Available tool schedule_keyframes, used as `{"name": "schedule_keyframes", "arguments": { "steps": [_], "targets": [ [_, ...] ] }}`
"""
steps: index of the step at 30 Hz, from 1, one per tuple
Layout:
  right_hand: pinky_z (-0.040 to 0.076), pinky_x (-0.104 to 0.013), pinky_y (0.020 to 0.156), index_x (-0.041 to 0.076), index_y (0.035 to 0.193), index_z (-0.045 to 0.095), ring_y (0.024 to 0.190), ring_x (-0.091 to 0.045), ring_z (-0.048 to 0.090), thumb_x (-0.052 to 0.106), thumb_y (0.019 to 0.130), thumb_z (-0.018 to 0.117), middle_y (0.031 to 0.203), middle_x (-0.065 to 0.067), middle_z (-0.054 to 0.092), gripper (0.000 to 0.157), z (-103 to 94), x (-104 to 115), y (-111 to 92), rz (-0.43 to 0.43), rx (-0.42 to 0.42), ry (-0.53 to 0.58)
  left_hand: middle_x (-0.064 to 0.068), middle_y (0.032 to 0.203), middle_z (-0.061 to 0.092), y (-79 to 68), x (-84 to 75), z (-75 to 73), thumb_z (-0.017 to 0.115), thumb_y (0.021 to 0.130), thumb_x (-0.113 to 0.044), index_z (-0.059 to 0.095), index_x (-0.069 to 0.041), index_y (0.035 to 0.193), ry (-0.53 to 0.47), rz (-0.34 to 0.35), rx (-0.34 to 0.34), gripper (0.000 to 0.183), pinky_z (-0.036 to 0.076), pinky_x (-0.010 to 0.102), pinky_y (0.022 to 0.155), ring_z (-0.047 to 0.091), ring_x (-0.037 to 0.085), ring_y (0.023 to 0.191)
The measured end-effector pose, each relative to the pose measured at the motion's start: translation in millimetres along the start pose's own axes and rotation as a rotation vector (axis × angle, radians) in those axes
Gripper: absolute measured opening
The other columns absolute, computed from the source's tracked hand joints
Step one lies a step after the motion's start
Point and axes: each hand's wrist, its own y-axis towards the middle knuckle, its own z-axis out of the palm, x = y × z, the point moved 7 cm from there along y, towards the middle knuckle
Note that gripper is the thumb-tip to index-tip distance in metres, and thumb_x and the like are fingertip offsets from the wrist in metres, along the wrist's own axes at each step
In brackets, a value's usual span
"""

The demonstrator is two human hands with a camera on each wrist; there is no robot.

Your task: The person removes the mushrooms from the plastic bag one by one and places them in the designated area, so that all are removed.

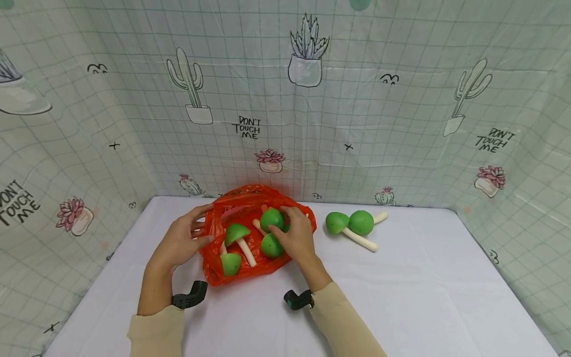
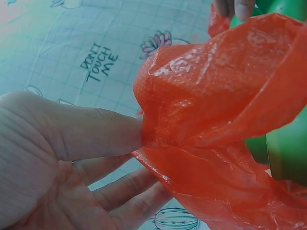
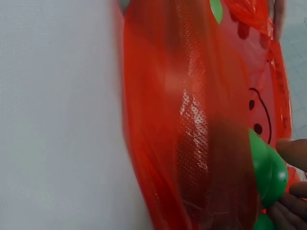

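A crumpled red plastic bag point(image 1: 258, 190) lies on its side with its mouth toward me. Several toy mushrooms with speckled green caps and cream stems sit in it, such as the mushroom point(image 1: 237, 234) in its middle. At the bag's left edge my left hand point(image 1: 180, 240) pinches the thin plastic, thumb in front and fingers behind in the left wrist view. My right hand point(image 1: 296, 235) reaches into the mouth at the right, thumb and fingers round the green cap of a toy mushroom point(image 1: 270, 218). Another green cap point(image 1: 271, 246) lies just below it.
Two more toy mushrooms point(image 1: 337, 223) lie to the right of the bag on the white tabletop point(image 1: 401, 297), one stem crossing toward the front. A printed cloth point(image 1: 250, 64) with cactus drawings hangs behind and at both sides.
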Motion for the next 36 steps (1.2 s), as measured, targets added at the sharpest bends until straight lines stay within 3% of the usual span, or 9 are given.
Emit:
{"name": "schedule_keyframes", "arguments": {
  "steps": [21,36],
  "targets": [
    [0.055,-0.054,0.101,-0.003,0.131,0.068,0.116,-0.039,0.065,0.020,0.083,0.092,0.127,-0.018,0.070,0.059,7.7,-0.1,1.9,0.077,0.017,-0.106,0.026,0.157,0.046,1.0,-2.8,2.4,0.071,0.095,0.005,0.040,-0.004,0.160,-0.006,0.004,0.010,0.073,0.055,0.054,0.102,0.055,0.048,0.132],
    [0.059,-0.049,0.093,0.001,0.121,0.073,0.107,-0.034,0.067,0.023,0.081,0.093,0.117,-0.014,0.074,0.049,8.0,6.3,0.3,0.040,-0.015,-0.081,0.026,0.158,0.044,-0.7,-0.9,-3.5,0.071,0.095,0.005,0.040,-0.004,0.160,0.006,-0.008,-0.004,0.073,0.050,0.058,0.107,0.053,0.049,0.135]
  ]
}}
